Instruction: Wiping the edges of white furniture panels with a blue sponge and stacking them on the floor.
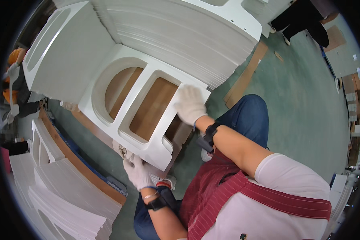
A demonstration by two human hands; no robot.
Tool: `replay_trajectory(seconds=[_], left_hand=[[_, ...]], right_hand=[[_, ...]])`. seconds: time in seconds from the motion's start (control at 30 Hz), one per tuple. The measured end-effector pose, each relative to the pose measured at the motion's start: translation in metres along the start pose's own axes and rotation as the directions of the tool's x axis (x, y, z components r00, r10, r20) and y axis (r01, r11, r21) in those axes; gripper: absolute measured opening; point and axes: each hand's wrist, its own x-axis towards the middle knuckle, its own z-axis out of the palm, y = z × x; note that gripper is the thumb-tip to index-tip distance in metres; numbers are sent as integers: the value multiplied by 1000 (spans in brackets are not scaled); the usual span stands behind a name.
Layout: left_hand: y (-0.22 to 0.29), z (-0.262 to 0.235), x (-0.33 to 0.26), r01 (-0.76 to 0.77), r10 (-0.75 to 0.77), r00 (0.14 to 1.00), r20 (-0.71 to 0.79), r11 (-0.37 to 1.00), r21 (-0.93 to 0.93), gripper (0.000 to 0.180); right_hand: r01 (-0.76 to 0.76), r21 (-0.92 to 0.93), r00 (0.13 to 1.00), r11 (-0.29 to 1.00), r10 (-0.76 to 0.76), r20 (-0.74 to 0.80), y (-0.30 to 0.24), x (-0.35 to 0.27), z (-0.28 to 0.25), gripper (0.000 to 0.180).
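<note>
One white panel (pixel 137 95) lies beneath the flat, blurred right hand (pixel 191 105); the left hand (pixel 138 173) meets crumpled cloth (pixel 122 150), its grip unclear.

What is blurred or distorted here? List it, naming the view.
Head view: the right hand is smeared, probably by motion; the left hand is clearer. Head view: the brown strip at lower left bows, consistent with fisheye distortion, and the outer corners go black.

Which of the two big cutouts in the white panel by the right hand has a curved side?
The left cutout, farther from the right hand: D-shaped. The other cutout is a rounded rectangle.
</note>
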Motion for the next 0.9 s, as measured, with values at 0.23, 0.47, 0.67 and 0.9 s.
replay_trajectory(seconds=[0.23, 0.47, 0.67, 0.9], left_hand=[[-4, 70, 4, 197, -197, 980, -5, 980, -16, 65], [-75, 31, 45, 315, -458, 856, -238, 829, -462, 52], [-52, 32, 51, 275, -453, 891, -19, 574, -772, 60], [8, 54, 42, 65, -81, 996, -44, 956, -285, 56]], right_hand=[[-436, -158, 628, 886, 426, 651, 115, -72, -26, 68], [-302, 116, 793, 946, 182, 581, 72, -47, -41, 56], [95, 477, 946, 874, -228, 230, -1, -57, -51, 27], [757, 392, 568, 523, -823, 1, -103, -70, 15, 52]])
